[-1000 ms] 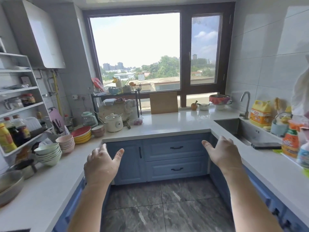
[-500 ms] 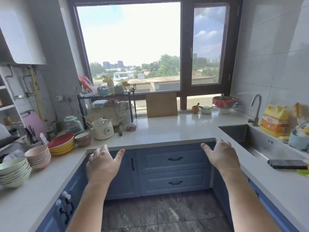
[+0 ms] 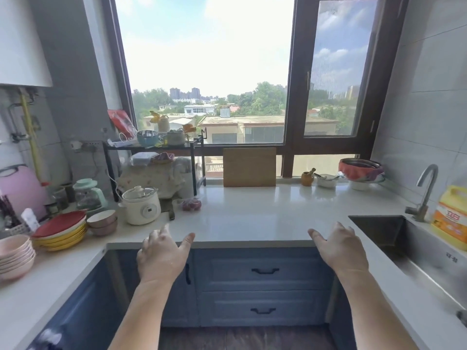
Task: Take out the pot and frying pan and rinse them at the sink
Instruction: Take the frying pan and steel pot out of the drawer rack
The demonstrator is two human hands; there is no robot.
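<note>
With my left hand (image 3: 161, 256) and right hand (image 3: 341, 251) relaxed and empty at lower centre, I see no pot or pan, so next I likely open the blue cabinet door (image 3: 182, 286), left of the steel sink (image 3: 409, 251).

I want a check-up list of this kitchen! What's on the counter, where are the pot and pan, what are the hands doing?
Surface: white counter, bare in the middle.
Job's things: pot and frying pan nothing seen; sink at right, faucet not running.
Clutter: stacked plates, pink bowls, white slow cooker, wooden board leaning at the window, yellow detergent jug.
Hands: left hand and right hand open, holding nothing, over the counter edge.
Cables: white cord behind the cooker.
Surroundings: blue drawers shut; big window.
</note>
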